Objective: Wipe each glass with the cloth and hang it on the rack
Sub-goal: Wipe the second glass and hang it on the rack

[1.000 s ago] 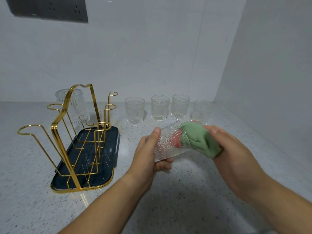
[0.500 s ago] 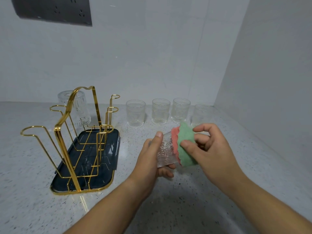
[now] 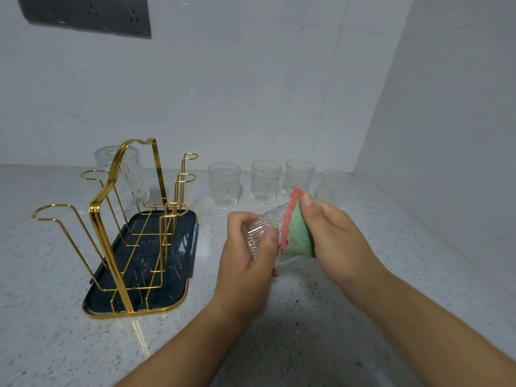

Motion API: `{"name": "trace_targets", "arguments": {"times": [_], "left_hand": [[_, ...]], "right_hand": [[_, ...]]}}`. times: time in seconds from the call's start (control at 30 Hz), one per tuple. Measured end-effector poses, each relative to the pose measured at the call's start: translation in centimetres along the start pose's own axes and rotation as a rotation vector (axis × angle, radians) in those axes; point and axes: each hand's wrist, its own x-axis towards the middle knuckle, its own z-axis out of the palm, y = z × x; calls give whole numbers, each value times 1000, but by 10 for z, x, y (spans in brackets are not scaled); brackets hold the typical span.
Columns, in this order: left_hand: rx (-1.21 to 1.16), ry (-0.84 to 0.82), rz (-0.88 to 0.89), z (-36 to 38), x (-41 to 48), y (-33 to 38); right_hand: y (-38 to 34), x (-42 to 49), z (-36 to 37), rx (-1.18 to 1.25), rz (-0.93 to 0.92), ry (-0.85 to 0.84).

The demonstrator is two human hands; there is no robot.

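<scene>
Moved: since half a second ago the left thumb has come down from the top of the held glass to its near side, and the right hand has turned so its thumb now sits on the upper edge of the cloth.
Wall: dark grey socket panel [image 3: 83, 12] at the upper left.
Rack: gold wire cup rack [image 3: 97, 219] stands on a dark blue oblong drip tray [image 3: 178, 241], toward the left edge of the speckled white stone tabletop [image 3: 42, 344].
Hung glass: one clear ribbed glass [image 3: 122, 174] sits upside down on a far prong of the rack.
Row: four clear patterned tumblers [image 3: 224, 184] stand upright along the back edge of the tabletop, right of the rack. The rightmost tumbler [image 3: 333, 185] is near the back right corner.
Left hand: the left hand [image 3: 245, 263] is wrapped round the base end of a clear embossed glass [image 3: 262, 236], which lies on its side above the middle of the tabletop, in front of the row.
Cloth: green cloth with a pink scalloped layer [image 3: 297, 230], bunched over the mouth end of the embossed glass.
Right hand: the right hand [image 3: 340, 241] grips the cloth against the glass, thumb on top, fingers hidden behind.
</scene>
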Motion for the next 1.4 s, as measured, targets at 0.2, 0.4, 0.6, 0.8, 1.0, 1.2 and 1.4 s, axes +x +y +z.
{"name": "trace_targets", "arguments": {"times": [0.2,0.4,0.6,0.8,1.0,1.2,1.4], "left_hand": [[-318,-29,-434,3,6,5],[-666,-244,-892,-2,14,6],[-368,-188,-554,7,3,7],[347,-145,237,0,-6,6],[-236,-263,-290,12,-30,48],[-511,-374,-784,1,-47,84],[83,-118,70,-7,-68,67]], "right_hand": [[18,-7,11,-184,-180,34],[53,-13,-2,-449,-311,21],[36,-28,-1,-48,-127,32],[1,-34,-19,207,33,18],[-17,-57,-35,67,-148,-11],[0,-84,-31,-148,-354,-46],[-21,-97,-22,185,-157,-31]]}}
